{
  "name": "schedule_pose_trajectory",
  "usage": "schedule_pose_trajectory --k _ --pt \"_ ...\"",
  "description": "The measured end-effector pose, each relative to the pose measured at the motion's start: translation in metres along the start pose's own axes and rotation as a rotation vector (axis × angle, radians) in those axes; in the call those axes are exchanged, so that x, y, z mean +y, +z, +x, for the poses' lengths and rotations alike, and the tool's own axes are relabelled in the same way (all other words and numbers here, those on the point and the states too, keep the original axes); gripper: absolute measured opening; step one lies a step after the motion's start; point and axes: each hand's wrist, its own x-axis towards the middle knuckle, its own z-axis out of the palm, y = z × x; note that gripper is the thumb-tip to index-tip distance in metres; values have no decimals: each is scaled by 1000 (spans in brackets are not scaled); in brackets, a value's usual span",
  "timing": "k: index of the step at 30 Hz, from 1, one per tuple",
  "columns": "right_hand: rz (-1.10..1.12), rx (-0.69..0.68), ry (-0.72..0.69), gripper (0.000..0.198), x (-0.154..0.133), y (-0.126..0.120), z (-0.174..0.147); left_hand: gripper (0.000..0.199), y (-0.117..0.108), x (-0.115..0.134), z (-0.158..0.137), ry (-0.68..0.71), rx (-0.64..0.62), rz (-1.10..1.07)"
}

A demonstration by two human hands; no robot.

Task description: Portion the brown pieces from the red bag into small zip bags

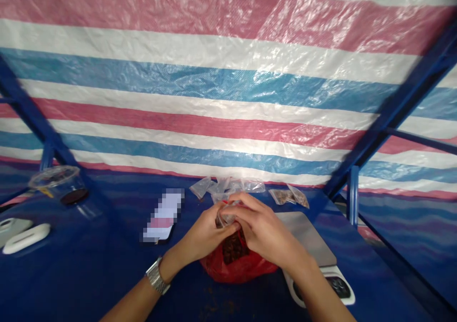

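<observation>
Between my two hands is a small clear zip bag [225, 218], pinched near its top by the fingers of both. My left hand [204, 231], with a metal-banded watch at the wrist, grips its left side. From the right, the fingers of my right hand [262, 227] curl over the bag and partly hide it. Directly below sits a red plastic bag [239, 267], its mouth spread around dark brown small pieces [234, 249]. How much is inside the clear bag I cannot tell.
A digital scale [310, 241] stands right, under my right forearm. Behind my hands lie several clear bags [232, 185] and filled small bags [285, 197]. Left are a phone [166, 215], a clear plastic tub [59, 181] and a white device [26, 239]. Blue frame bars [389, 117] flank the table.
</observation>
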Motion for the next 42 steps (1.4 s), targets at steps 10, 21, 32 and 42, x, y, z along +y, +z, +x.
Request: schedule_pose_trajectory --k 10,21,32,42 --pt "4 180 40 51 5 -10 -3 20 -5 15 0 9 67 68" --pt "82 -321 129 50 15 1 -10 38 20 40 -101 -607 411 384" --pt "245 -385 129 51 24 16 -12 37 78 5 -96 -517 705 56" --pt "643 -333 288 33 39 9 -9 38 53 37 -98 -366 645 252"
